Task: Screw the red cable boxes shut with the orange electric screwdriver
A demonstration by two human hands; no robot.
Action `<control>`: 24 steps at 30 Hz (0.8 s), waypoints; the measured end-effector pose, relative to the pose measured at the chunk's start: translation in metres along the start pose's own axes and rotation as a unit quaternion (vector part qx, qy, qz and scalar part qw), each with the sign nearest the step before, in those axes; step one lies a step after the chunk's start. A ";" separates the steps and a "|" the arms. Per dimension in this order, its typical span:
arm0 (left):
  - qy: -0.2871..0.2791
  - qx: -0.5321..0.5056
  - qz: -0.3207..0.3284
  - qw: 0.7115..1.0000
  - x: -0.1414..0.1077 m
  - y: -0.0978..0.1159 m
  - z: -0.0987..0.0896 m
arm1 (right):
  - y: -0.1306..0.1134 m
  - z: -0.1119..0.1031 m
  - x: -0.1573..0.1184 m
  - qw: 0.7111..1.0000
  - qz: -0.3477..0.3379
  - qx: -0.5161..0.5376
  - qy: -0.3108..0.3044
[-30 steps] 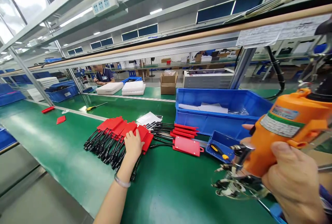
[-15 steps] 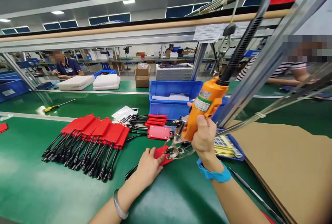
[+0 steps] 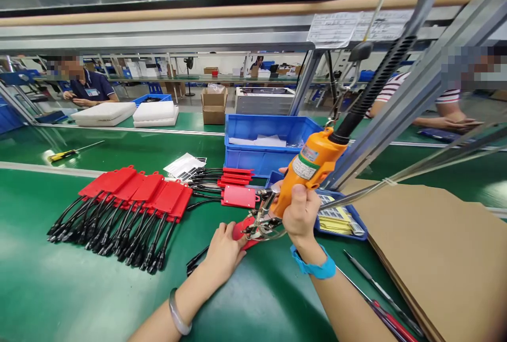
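My right hand (image 3: pixel 300 216) is wrapped round the orange body of a hanging electric screwdriver (image 3: pixel 317 153). The tool leans down to the left, and its metal tip end sits over a flat red case (image 3: pixel 238 228) on the green bench. My left hand (image 3: pixel 222 253) grips that case and holds it against the bench, the index finger close to the tip. Black cable from the case shows left of my wrist. The exact contact between tip and case is hidden by the fittings and clear tubing. Just behind lies another red case (image 3: pixel 238 196) with screws in its face.
Many red cases with black cables (image 3: pixel 137 188) lie in a row at the left. Behind are blue bins (image 3: pixel 253 159) and a blue tray of yellow-backed labels (image 3: pixel 336 220). Cardboard sheets (image 3: pixel 428 241) and screwdrivers (image 3: pixel 380 289) lie at the right. Co-workers sit beyond the frame.
The view has tilted down and shifted slightly, so more tools show at lower right. Both hands keep their hold, with the screwdriver still over the red case.
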State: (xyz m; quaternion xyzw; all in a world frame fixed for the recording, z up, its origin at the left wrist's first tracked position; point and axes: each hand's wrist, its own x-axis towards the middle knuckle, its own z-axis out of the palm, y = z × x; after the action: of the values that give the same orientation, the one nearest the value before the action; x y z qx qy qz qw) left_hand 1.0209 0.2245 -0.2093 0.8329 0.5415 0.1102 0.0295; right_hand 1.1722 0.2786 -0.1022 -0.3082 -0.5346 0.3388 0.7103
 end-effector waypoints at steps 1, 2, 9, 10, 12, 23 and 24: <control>0.000 -0.003 0.000 1.000 0.000 0.000 0.000 | 0.000 0.000 -0.001 1.000 -0.005 -0.001 -0.002; 0.001 -0.006 0.000 1.000 0.000 0.000 0.001 | 0.000 0.001 -0.002 1.000 -0.008 -0.002 -0.005; -0.001 0.003 -0.007 1.000 0.000 0.003 0.000 | -0.001 0.003 -0.012 1.000 -0.021 -0.004 0.011; 0.000 0.002 -0.006 1.000 0.000 0.003 0.000 | -0.001 0.003 -0.012 1.000 -0.021 0.000 0.009; 0.002 0.000 -0.007 1.000 0.000 0.003 0.002 | -0.001 0.002 -0.012 1.000 -0.012 0.013 -0.001; 0.103 0.055 0.045 0.992 -0.005 -0.002 0.019 | -0.079 0.002 0.035 0.999 0.005 0.028 0.019; 0.102 0.057 0.047 0.992 -0.005 -0.002 0.018 | -0.085 0.003 0.038 0.999 0.003 0.026 0.020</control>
State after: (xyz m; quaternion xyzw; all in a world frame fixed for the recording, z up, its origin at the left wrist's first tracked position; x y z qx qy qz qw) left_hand 1.0211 0.2223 -0.2283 0.8423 0.5071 0.1647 -0.0790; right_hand 1.1896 0.2602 -0.0129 -0.2974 -0.5102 0.3483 0.7280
